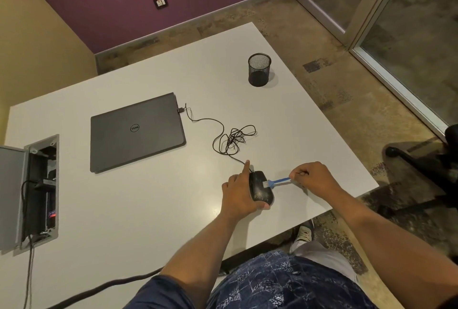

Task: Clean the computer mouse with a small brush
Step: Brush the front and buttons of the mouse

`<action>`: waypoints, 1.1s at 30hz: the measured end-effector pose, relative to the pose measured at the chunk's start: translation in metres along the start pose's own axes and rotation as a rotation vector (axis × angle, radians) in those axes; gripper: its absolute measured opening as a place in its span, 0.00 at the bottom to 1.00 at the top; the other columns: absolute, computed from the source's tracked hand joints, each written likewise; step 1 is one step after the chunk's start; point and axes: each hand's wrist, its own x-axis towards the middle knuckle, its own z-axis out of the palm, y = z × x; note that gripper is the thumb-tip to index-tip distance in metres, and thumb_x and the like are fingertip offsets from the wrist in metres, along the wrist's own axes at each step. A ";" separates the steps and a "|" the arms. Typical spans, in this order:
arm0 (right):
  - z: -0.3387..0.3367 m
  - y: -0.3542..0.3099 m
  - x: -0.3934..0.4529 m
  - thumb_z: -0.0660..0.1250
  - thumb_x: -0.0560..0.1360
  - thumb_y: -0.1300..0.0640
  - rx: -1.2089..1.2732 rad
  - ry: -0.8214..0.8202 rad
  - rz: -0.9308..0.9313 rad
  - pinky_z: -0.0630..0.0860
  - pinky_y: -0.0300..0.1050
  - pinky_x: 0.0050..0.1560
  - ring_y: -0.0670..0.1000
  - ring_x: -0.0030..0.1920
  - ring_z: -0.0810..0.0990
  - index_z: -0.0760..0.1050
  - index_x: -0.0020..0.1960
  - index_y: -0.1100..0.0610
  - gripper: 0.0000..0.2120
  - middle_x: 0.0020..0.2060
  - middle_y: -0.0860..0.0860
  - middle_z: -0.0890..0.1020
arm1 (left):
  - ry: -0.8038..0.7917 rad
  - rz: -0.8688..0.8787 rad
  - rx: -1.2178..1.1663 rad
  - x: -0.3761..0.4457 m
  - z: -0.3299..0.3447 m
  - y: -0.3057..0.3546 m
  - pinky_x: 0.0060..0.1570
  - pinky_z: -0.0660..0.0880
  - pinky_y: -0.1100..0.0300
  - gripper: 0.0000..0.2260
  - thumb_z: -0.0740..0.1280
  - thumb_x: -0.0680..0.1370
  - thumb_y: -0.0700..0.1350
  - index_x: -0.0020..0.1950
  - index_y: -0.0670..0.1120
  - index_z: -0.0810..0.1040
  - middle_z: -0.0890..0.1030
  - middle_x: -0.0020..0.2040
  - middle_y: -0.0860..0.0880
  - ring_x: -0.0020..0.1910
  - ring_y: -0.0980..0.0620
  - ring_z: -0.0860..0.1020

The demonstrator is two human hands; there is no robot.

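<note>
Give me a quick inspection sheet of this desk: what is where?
Surface: white table, mostly bare.
Job's things: black mouse on the table; blue brush, bristles on the mouse.
Clutter: closed laptop; mesh pen cup, seemingly empty.
Hands: left hand steadies the mouse; right hand pinches the brush handle.
Cables: mouse cable, tangled, runs to the laptop.
Surroundings: open cable box in the table; office chair at right.

I saw a smooth white table (pixel 148 209) with faint sheen, a matt grey laptop (pixel 136 132), a black wire-mesh cup (pixel 259 69), and a glossy black plastic mouse (pixel 261 189), speckled pale.
</note>
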 end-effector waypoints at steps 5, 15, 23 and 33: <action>-0.001 0.004 -0.002 0.74 0.75 0.62 0.053 -0.022 0.026 0.75 0.36 0.33 0.51 0.33 0.79 0.87 0.43 0.60 0.04 0.36 0.60 0.85 | -0.014 0.003 0.002 0.000 -0.002 0.002 0.65 0.65 0.45 0.63 0.78 0.56 0.68 0.82 0.56 0.45 0.73 0.71 0.53 0.69 0.48 0.71; 0.003 0.003 -0.005 0.73 0.75 0.62 0.145 -0.095 0.084 0.75 0.38 0.29 0.47 0.27 0.77 0.86 0.41 0.59 0.05 0.28 0.53 0.83 | -0.013 -0.003 0.015 0.005 -0.006 0.004 0.65 0.67 0.44 0.63 0.78 0.56 0.67 0.83 0.56 0.46 0.74 0.71 0.54 0.69 0.48 0.71; 0.002 0.010 -0.009 0.74 0.75 0.61 0.136 -0.076 0.083 0.76 0.42 0.31 0.50 0.28 0.78 0.86 0.41 0.59 0.05 0.29 0.55 0.83 | -0.015 -0.004 0.013 0.005 -0.006 0.003 0.65 0.66 0.44 0.64 0.78 0.56 0.67 0.83 0.55 0.46 0.74 0.71 0.53 0.69 0.47 0.72; 0.016 -0.009 -0.009 0.73 0.75 0.60 0.171 -0.070 0.029 0.75 0.41 0.34 0.48 0.32 0.78 0.87 0.43 0.59 0.04 0.34 0.57 0.84 | -0.011 -0.005 0.018 0.005 -0.005 0.003 0.65 0.66 0.44 0.64 0.79 0.56 0.67 0.83 0.54 0.46 0.74 0.71 0.52 0.68 0.46 0.72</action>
